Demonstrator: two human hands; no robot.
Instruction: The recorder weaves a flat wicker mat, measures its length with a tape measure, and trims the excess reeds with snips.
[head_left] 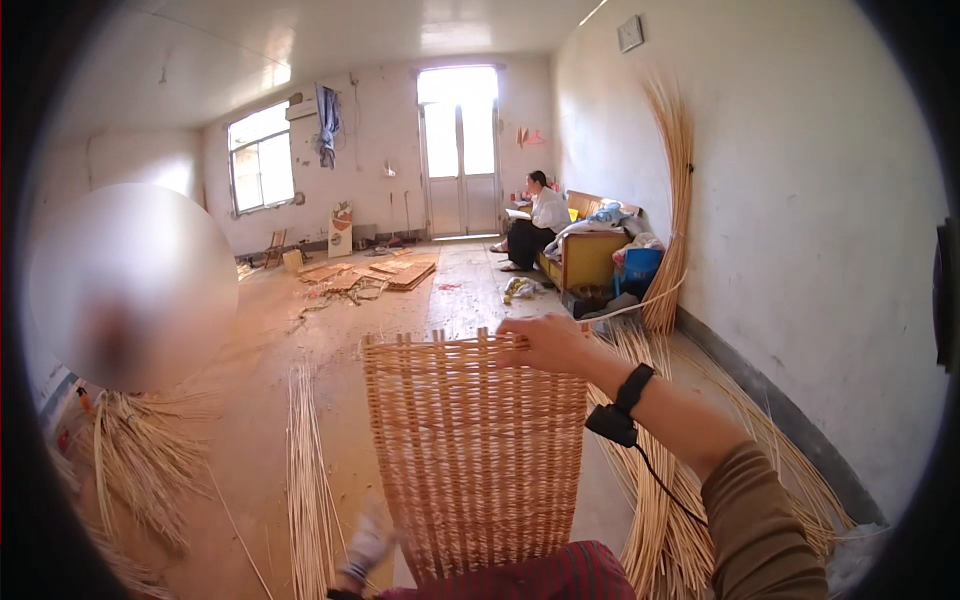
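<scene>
A woven wicker panel (480, 440) stands upright before me, its lower end against my lap in striped maroon cloth (540, 578). Short stake ends stick up along its top edge. My right hand (548, 343) is closed over the panel's top right part, fingers bent over the rim. A black strap with a small box (613, 424) and a cable is on that wrist. Low beside the panel's left edge is my left hand (370, 540), in what looks like a white glove. Motion smears its fingers, so whether it holds anything does not show.
Long wicker rods (310, 480) lie left of the panel; more rods (665, 500) lie to its right. A tall bundle (675, 200) leans on the right wall. Farther off are flat woven pieces (375, 275), a seated person (540, 215) and a wooden sofa (590, 255). A blurred patch hides the left side.
</scene>
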